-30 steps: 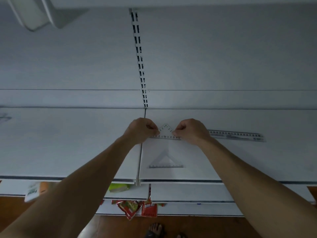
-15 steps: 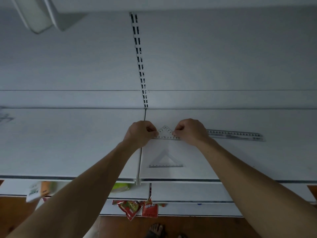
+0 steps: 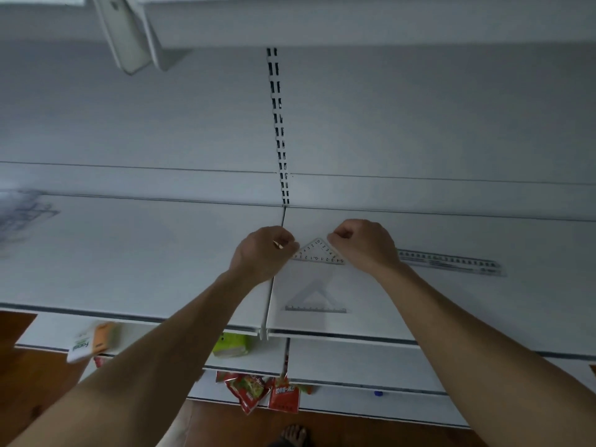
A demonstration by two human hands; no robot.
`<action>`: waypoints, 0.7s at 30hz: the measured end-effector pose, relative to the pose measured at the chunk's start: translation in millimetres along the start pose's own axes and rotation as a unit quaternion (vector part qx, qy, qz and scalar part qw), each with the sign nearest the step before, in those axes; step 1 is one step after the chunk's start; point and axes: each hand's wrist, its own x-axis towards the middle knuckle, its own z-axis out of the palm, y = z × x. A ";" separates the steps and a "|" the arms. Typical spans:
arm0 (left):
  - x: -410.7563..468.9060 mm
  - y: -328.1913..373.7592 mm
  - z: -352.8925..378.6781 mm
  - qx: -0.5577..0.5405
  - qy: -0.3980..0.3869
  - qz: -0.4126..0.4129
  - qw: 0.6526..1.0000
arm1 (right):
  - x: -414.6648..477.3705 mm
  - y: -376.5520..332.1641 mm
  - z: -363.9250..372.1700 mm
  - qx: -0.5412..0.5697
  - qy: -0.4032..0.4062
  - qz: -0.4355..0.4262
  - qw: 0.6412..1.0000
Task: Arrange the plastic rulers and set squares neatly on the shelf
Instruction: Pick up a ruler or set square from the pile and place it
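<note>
The fingers of the left hand (image 3: 263,253) pinch the left corner of a small clear set square (image 3: 317,253), and the fingers of the right hand (image 3: 364,245) pinch its right corner. It lies flat on the white shelf (image 3: 129,253) between both hands. A second set square (image 3: 316,300) lies nearer the front edge, and a long clear ruler (image 3: 451,262) lies just right of the right hand.

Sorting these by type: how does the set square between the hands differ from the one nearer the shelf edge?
The far set square is pinched at both corners by the left hand and right hand; the near set square lies untouched. The far one's numbers read clearly; the near one's look blurred. Both are clear triangles, apex pointing away.
</note>
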 end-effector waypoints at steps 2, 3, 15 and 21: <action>-18.3 -1.2 -3.1 0.008 0.021 -0.004 1.000 | -0.7 -7.4 2.7 0.010 -0.005 -0.026 1.000; -28.6 -2.6 -4.7 0.010 0.034 -0.006 0.999 | -1.1 -11.2 5.9 0.014 -0.013 -0.038 0.999; -150.1 -78.8 -71.6 0.139 0.150 -0.030 0.978 | -32.3 -132.7 78.8 0.026 -0.101 -0.163 0.981; -209.8 -159.2 -135.4 0.129 0.195 -0.058 0.971 | -61.5 -255.6 137.0 0.016 -0.106 -0.219 0.970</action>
